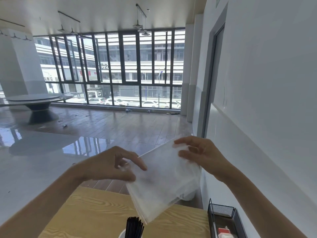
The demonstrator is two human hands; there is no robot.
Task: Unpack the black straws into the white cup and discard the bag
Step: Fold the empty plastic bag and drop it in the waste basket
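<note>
Straws (134,227), black, stand in the white cup (122,234) on the wooden table (96,213). Above the cup, the left hand (113,164) and the right hand (197,152) pinch the clear bag (164,182) at its upper corners.

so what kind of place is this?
Probably an unopened or idle restaurant or café: large round grey banquet table, black straws in a white cup on a light wood-grain table, black mesh condiment caddy, debris on the floor.
</note>
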